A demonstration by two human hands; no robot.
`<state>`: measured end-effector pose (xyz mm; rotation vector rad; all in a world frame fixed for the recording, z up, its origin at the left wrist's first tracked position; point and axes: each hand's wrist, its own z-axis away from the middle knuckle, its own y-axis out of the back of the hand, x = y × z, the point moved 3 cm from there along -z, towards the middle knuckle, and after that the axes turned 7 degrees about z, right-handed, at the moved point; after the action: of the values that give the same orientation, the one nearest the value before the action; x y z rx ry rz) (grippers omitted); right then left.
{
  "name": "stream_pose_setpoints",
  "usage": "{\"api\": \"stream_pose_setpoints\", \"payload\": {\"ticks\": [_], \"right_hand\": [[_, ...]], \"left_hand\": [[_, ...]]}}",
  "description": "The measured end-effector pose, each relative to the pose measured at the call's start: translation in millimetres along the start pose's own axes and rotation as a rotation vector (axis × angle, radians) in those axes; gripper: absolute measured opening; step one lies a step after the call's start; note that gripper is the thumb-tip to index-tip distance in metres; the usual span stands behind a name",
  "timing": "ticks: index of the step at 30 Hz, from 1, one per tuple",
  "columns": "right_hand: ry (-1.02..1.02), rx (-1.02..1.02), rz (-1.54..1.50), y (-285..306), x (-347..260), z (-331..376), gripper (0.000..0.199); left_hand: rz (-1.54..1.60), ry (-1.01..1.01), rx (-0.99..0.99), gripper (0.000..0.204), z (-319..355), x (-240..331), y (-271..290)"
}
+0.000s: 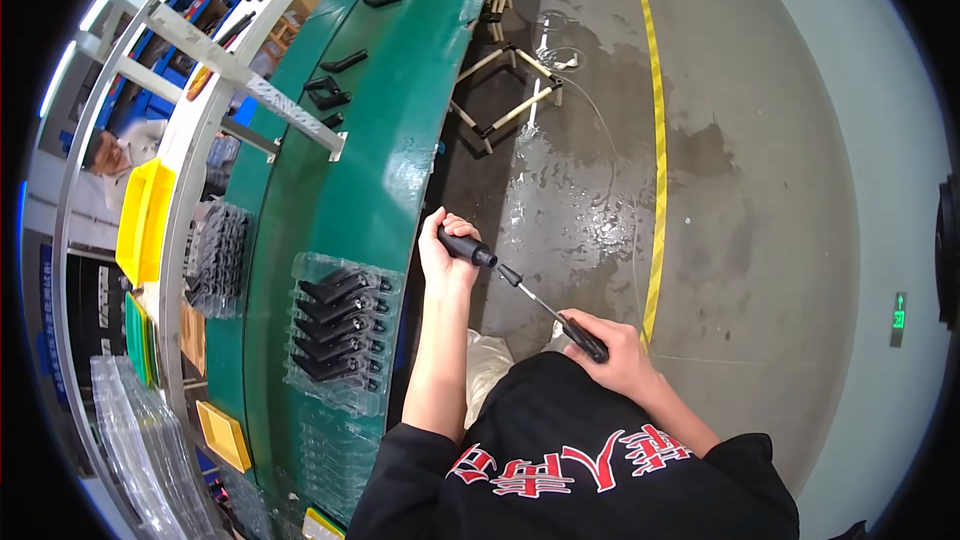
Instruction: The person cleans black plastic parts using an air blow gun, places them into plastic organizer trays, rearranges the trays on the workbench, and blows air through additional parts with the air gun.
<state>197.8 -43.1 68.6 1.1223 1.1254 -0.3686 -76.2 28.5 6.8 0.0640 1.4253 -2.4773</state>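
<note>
In front of my body, my left hand (448, 245) is wrapped around a black tubular part (467, 247), its open round end pointing to the right. A black-handled screwdriver (588, 339) is gripped in my right hand (615, 348), its thin metal shaft slanting up to the left. On the shaft's tip sits a small black tapered piece (511, 275), close to the tube's open end; whether they touch I cannot tell. To the left, a clear plastic tray (393, 330) lies on the green bench, holding several black angled parts (340, 325) in a row.
The green bench (385, 190) runs along my left, with more loose black parts (345, 61) further up. A metal frame (215, 60) and yellow bins (145, 220) stand beyond it. Tan-and-black tube frames (520, 110) stand on the wet floor. Across the bench is another person (125, 155).
</note>
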Motion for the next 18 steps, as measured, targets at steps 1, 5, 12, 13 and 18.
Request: {"api": "stream_pose_setpoints", "payload": {"ticks": [1,5,12,13,18], "right_hand": [[-0.005,-0.013,0.009,0.3,0.5,1.9,0.050],[-0.002,0.030,-0.001,5.0,0.6,-1.3,0.044],[-0.044,0.032,-0.037,13.0,4.5,-4.5,0.037],[-0.048,0.032,-0.031,12.8,5.9,-4.6,0.037],[-0.070,0.021,-0.011,11.9,8.6,-0.5,0.035]], "left_hand": [[0.023,0.008,0.017,0.008,-0.8,-3.8,-0.7],[-0.014,0.030,0.042,0.009,-4.1,-19.7,-6.2],[-0.033,0.087,0.051,0.011,-18.0,-23.5,4.9],[-0.043,0.077,0.066,0.011,-20.3,-22.7,8.1],[-0.126,0.025,0.089,0.013,-20.2,-18.9,18.4]]}}
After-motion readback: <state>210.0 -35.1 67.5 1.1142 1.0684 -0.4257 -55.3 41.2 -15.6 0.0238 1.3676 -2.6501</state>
